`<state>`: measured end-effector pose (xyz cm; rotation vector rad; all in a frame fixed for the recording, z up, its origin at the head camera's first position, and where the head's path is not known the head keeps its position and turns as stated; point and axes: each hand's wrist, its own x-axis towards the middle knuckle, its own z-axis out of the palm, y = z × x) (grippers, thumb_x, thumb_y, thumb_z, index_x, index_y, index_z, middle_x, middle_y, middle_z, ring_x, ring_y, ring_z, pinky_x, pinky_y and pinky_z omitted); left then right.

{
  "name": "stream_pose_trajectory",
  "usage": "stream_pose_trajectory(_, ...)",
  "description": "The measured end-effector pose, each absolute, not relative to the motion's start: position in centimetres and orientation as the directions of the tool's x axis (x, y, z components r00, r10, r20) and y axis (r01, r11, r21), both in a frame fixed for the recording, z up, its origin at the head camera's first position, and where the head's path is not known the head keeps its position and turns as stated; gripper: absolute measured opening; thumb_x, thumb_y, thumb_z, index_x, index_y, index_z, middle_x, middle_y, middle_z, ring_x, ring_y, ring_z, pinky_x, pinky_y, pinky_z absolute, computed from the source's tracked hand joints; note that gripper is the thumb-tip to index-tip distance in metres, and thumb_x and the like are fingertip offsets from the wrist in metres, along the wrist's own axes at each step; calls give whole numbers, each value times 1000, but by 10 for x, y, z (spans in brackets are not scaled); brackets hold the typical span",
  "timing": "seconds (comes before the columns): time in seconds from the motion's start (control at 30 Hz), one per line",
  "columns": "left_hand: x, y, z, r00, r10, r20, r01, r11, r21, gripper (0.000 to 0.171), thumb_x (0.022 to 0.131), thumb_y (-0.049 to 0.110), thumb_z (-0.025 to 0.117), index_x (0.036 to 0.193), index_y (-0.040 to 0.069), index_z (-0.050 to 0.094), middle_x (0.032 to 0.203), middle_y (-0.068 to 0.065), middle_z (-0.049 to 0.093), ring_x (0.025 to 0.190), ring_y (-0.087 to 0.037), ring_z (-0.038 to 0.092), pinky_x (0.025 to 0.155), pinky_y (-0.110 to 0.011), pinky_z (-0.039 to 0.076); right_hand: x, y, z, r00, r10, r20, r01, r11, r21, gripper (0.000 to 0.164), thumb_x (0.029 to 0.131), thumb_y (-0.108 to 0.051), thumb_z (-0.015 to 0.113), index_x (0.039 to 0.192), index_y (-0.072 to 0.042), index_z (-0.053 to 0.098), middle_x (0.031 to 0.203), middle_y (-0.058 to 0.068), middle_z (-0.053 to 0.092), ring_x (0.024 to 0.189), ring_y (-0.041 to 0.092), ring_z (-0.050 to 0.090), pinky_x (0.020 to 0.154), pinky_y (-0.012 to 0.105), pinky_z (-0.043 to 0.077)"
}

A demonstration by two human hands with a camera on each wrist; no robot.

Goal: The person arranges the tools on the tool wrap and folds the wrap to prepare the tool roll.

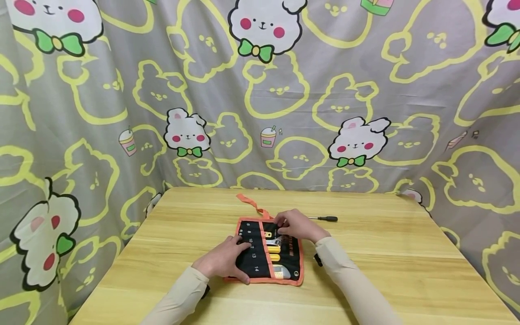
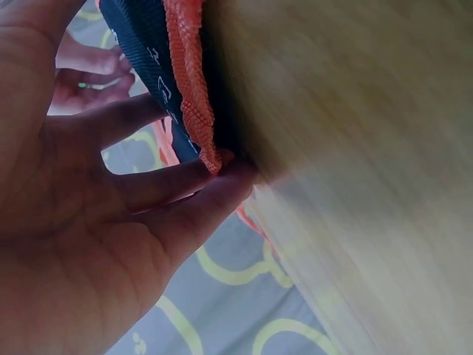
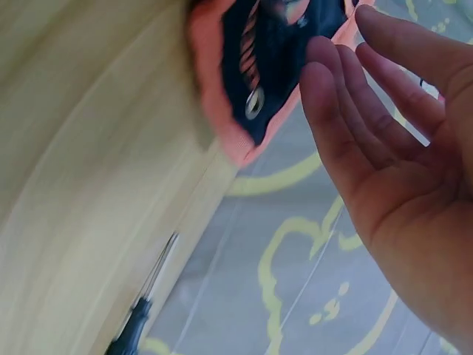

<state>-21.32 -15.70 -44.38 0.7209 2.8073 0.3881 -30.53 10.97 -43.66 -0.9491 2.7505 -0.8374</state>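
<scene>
A black tool roll (image 1: 260, 264) with orange trim lies spread on the table, its left panel marked with white numbers. My left hand (image 1: 227, 259) pinches its orange edge (image 2: 194, 89) between thumb and finger at the near left. Across the far right part of the roll, my right hand (image 1: 300, 225) reaches in with bent fingers; in the right wrist view its fingers (image 3: 325, 103) are loosely extended and show nothing held. Yellow-handled tools (image 1: 274, 249) sit in the pockets, beside a grey-and-yellow piece (image 1: 281, 271) near the front. Part of the far pockets is hidden under the right hand.
A screwdriver (image 1: 331, 219) with a black handle lies on the wooden table (image 1: 386, 262) to the right of the roll. An orange strap (image 1: 248, 201) trails from its far edge. Patterned grey curtain (image 1: 300, 99) hangs behind and beside the table.
</scene>
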Motion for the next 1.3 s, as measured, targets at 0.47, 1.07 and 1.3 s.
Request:
stream_pose_trajectory(0.47,-215,-157,-446,-852,506,-138,443,835,327,98,69,57,90,147,8,55,151,-23,45,132,-37,48,106,-52,46,-314,158,-434,-829,-548,114,-527,696,-487,19,93,-6,74,111,-2,73,100,8,74,88,16,68,77,36,57)
stream_pose_trajectory(1.07,-214,-158,-446,-853,501,-144,437,838,328,98,69,58,90,147,9,55,151,-23,45,133,-37,47,107,-52,46,-325,218,-448,-819,-539,196,-569,720,-396,20,86,7,75,105,2,74,99,15,73,87,27,68,79,42,58)
stream_pose_trajectory(1.3,-214,-157,-446,-854,501,-138,437,836,333,98,69,57,90,146,8,55,152,-23,44,133,-37,47,107,-53,46,-329,240,-451,-812,-538,227,-583,725,-367,24,85,10,74,107,2,74,100,13,72,87,29,68,79,44,57)
